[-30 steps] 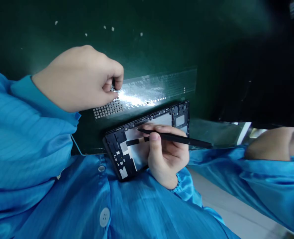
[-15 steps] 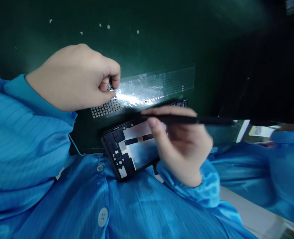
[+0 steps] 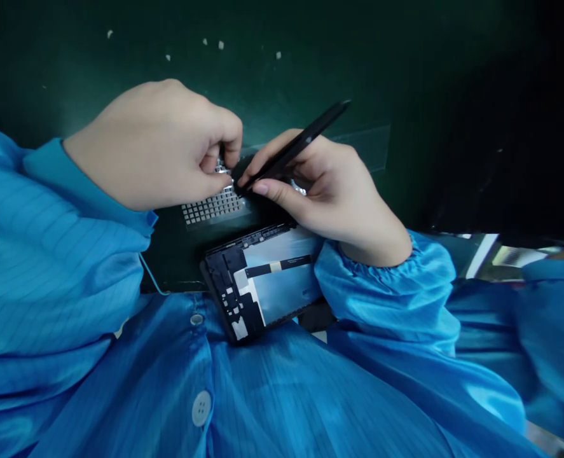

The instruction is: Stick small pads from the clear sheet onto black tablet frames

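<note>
My left hand [image 3: 160, 143] rests over a clear film sheet [image 3: 377, 143] that carries rows of small grey square pads [image 3: 212, 207]. Its thumb and curled index finger pinch at the sheet; the exact grip is partly hidden. My right hand [image 3: 332, 184] holds slim black tweezers [image 3: 305, 137] like a pen, slanting up to the right. Their lower tips are down at the pads, close beside my left thumb. Below both hands lies a phone housing [image 3: 282, 292], tilted, with its black frame, silvery panels and small white pieces showing. My right forearm sleeve covers its right end.
Several small white scraps [image 3: 221, 45] lie on the dark green work surface [image 3: 310, 38] at the far side. A large black area fills the right. Blue clothing of another person [image 3: 491, 318] shows at the right edge.
My right hand has moved up and left from above the phone housing to the pads, turning the tweezers to a steep slant. The left hand stays pinched at the sheet.
</note>
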`<state>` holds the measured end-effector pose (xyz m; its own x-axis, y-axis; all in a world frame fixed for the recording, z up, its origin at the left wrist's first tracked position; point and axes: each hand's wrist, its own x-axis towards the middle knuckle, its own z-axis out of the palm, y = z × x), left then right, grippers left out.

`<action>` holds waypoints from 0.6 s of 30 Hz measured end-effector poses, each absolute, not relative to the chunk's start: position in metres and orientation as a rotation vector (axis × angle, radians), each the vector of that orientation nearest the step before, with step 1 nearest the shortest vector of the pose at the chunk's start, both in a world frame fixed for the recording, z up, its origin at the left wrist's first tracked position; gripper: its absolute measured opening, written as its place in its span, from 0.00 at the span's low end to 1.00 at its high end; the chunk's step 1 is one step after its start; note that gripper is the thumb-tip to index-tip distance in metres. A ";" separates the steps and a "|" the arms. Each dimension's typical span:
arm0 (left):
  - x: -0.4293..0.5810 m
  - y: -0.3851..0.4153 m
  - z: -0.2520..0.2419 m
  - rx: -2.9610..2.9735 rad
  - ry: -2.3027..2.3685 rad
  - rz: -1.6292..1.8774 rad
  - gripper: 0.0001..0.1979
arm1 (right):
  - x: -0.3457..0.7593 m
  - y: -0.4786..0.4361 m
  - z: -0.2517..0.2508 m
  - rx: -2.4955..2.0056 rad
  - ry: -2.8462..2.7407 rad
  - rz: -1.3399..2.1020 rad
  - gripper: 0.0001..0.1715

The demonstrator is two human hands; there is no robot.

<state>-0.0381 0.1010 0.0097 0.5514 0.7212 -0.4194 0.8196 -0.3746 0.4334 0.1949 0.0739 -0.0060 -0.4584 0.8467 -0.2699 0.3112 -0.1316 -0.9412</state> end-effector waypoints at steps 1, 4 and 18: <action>-0.038 0.101 0.010 2.179 1.238 -0.214 0.17 | 0.194 0.076 -0.005 -1.285 -1.710 1.624 0.25; -0.038 0.102 0.011 2.166 1.246 -0.219 0.17 | 0.195 0.080 -0.004 -1.246 -1.784 1.624 0.24; -0.052 0.105 -0.008 2.106 1.283 -0.157 0.30 | 0.225 -0.036 -0.025 -1.605 -1.195 0.626 0.04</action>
<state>-0.0516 0.1050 -0.0081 0.5119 0.7499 -0.4191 0.8288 -0.3026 0.4707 0.2247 -0.0359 -0.0251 0.3786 0.9134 0.1496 0.3969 -0.0143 -0.9177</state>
